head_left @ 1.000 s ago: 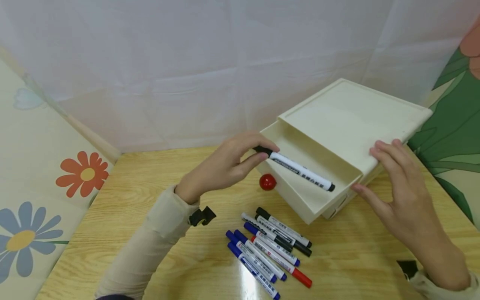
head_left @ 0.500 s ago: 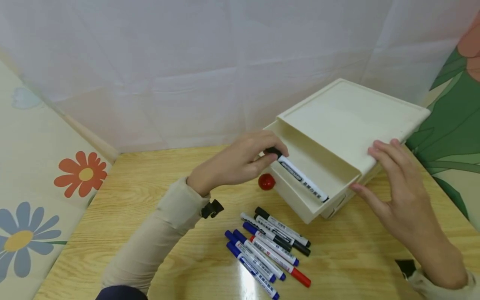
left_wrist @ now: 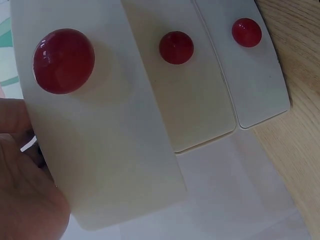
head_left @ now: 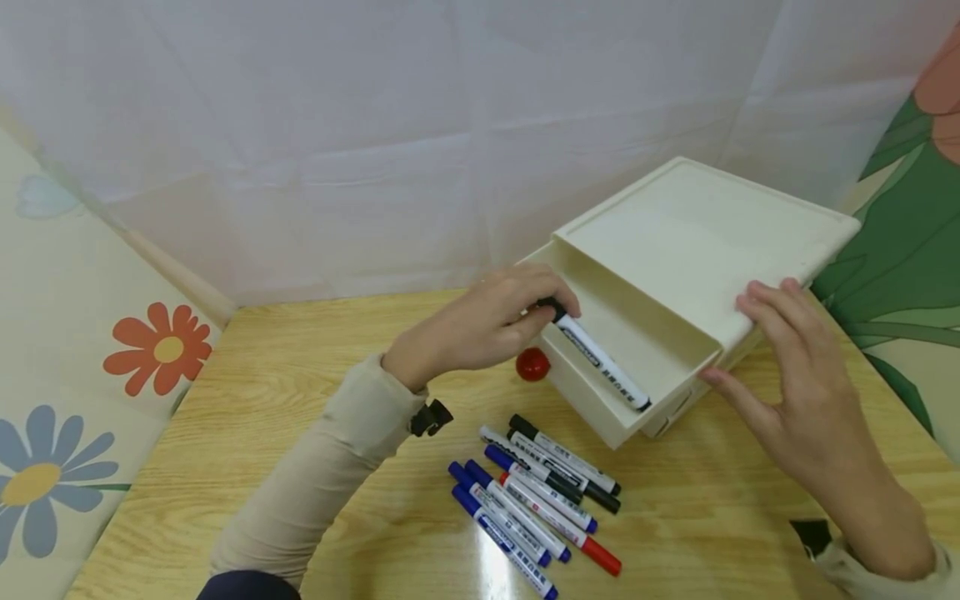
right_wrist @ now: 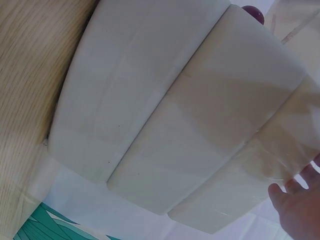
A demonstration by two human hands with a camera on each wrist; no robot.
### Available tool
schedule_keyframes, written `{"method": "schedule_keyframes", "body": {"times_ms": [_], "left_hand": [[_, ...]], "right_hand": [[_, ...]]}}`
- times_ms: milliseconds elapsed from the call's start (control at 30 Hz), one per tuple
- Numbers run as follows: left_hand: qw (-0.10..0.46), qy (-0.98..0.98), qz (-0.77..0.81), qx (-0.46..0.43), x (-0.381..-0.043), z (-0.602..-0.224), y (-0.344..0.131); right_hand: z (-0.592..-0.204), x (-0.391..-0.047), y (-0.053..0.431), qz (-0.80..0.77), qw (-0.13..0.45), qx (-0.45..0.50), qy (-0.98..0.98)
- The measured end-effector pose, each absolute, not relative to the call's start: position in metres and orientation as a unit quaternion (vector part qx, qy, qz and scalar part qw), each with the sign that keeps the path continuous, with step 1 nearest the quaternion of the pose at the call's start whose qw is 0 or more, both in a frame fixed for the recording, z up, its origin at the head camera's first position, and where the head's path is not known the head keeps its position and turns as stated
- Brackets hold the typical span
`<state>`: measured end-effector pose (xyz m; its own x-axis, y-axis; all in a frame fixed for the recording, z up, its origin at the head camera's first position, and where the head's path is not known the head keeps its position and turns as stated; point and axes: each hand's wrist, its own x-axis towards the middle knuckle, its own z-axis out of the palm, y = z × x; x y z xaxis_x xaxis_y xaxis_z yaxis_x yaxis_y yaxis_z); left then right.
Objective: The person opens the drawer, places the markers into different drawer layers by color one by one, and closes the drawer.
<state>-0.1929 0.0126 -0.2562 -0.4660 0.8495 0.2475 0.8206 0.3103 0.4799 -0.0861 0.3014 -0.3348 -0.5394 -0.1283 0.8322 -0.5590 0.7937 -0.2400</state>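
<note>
Worktop [head_left: 390,517]: wood-grain finish. Behind: pale, creased backdrop [head_left: 360,150]. At left: printed red-orange flower [head_left: 167,350], blue-grey flower [head_left: 33,483]. At right: green leaves [head_left: 900,275].

The wood-grain table [head_left: 390,533] carries 8 markers [head_left: 543,511] and a drawer unit [head_left: 697,242].

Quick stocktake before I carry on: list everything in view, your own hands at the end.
Drawer unit: 1, cream, right on the table
Drawers: 3, cream, stacked in the unit; top drawer pulled out
Knobs: 3, red, one per drawer front
Held marker: 1, white with black cap, over the open drawer
Loose markers: 8, white with 4 blue, 3 black, 1 red cap, on the table
Table: 1, wood-coloured, underneath
Backdrop: 1, whitish, behind
Floral panels: 2, multicoloured, either side
Sleeves: 2, beige, on the arms
Left hand: 1, pinching the held marker
Right hand: 1, touching the unit's edge
</note>
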Motion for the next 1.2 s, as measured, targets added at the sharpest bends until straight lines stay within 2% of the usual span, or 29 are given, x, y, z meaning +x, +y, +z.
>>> {"method": "schedule_keyframes", "body": {"times_ms": [400,800,967,1200], "left_hand": [[0.034,0.827,0.242,0.506,-0.190,-0.253,0.020],[0.033,0.883,0.187,0.428,-0.183,-0.252,0.032],[0.014,0.893,0.184,0.411,-0.181,-0.253,0.035],[-0.052,0.861,0.238,0.447,-0.181,-0.263,0.026]], "right_hand": [[-0.334,-0.085,0.303,0.245,0.431,0.204,-0.844],[-0.333,-0.084,0.303,0.247,0.434,0.202,-0.842],[-0.332,-0.083,0.303,0.248,0.437,0.203,-0.840],[-0.332,-0.081,0.303,0.248,0.437,0.198,-0.842]]}}
